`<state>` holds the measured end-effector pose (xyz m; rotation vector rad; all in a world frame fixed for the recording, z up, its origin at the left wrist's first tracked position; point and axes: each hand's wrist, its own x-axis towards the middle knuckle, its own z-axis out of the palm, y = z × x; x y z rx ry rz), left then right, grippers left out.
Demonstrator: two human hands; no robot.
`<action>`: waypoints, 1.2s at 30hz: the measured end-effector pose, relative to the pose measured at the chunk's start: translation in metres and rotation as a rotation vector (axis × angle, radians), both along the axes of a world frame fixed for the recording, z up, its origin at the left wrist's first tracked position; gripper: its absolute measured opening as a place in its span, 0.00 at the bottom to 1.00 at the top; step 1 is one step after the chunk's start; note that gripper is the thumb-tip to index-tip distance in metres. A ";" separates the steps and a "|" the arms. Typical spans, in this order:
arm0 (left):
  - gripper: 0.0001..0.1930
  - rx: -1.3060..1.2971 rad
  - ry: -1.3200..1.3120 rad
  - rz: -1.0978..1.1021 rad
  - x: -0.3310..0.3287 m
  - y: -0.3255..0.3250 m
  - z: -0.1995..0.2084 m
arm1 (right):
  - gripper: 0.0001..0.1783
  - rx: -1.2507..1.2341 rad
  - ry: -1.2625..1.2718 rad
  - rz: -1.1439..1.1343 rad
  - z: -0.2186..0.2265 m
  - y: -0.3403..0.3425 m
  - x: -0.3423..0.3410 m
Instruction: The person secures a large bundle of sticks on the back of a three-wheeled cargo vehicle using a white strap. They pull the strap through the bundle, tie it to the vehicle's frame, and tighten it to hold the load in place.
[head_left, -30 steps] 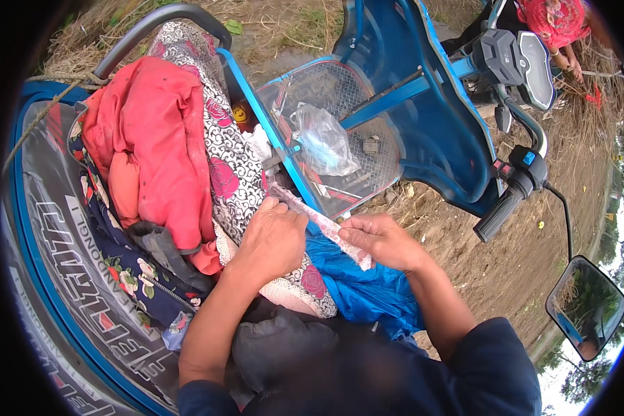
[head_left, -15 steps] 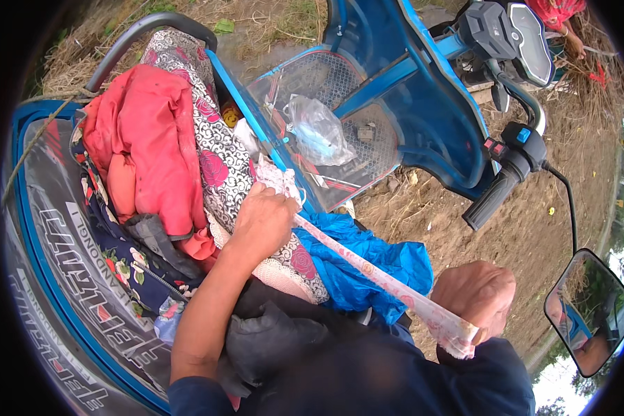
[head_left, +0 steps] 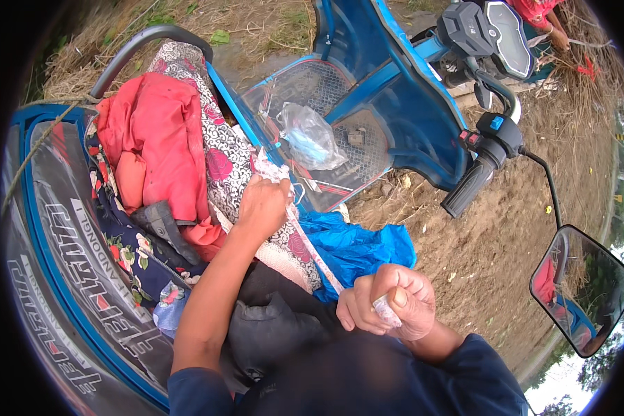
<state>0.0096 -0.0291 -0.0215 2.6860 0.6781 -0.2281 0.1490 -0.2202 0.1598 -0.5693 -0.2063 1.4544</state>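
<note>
Clamped tight here with the left hand (head_left: 264, 208), with fingers bunched together on a pale, pink-patterned strip (head_left: 317, 256), right over the edge of a rose-printed cloth (head_left: 218, 164)! Clenched at the other end in the right hand (head_left: 388, 305), into a full fist before the dark shirt (head_left: 326, 378) (with a stub of strip peeking out by the thumb). Stretched straight and slantwise between the two, alongside a crumpled blue sheet (head_left: 367, 246). Look left for a red garment (head_left: 163, 132) heaped against that cloth; look ahead for a clear plastic bag (head_left: 313, 139) on the meshed footboard (head_left: 319, 80), and out right for a black handlebar grip (head_left: 469, 187) and a mirror (head_left: 582, 291).
</note>
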 end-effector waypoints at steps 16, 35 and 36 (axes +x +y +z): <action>0.16 0.122 0.135 0.114 -0.011 -0.005 -0.023 | 0.18 -0.019 -0.893 -0.570 0.188 -0.221 0.033; 0.20 0.272 0.271 -0.124 -0.001 -0.007 -0.034 | 0.15 -0.802 -1.420 -1.325 0.185 -0.344 0.124; 0.19 0.195 0.197 -0.060 -0.005 -0.005 -0.036 | 0.14 -0.792 -1.313 -1.374 0.173 -0.352 0.125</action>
